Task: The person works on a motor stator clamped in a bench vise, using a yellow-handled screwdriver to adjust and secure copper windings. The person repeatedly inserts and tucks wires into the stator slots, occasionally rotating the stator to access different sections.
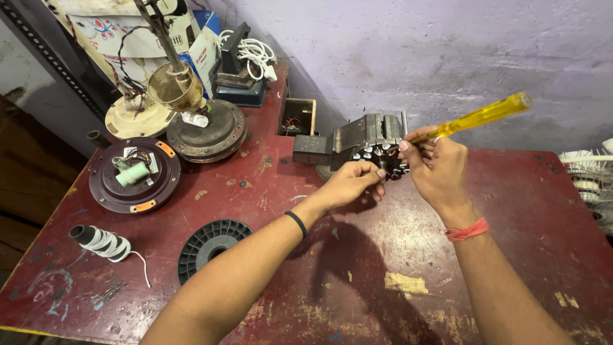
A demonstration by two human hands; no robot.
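Two bare hands meet over a worn red table [511,211], just in front of a grey metal vise [357,142] bolted near the wall. Between them sits a round motor core [385,160] with white-tipped slots, held at the vise jaws; the left hand [350,184] pinches its lower left edge. Touching its right side, the right hand [436,167] grips a yellow-handled screwdriver [476,117], the handle slanting up and right.
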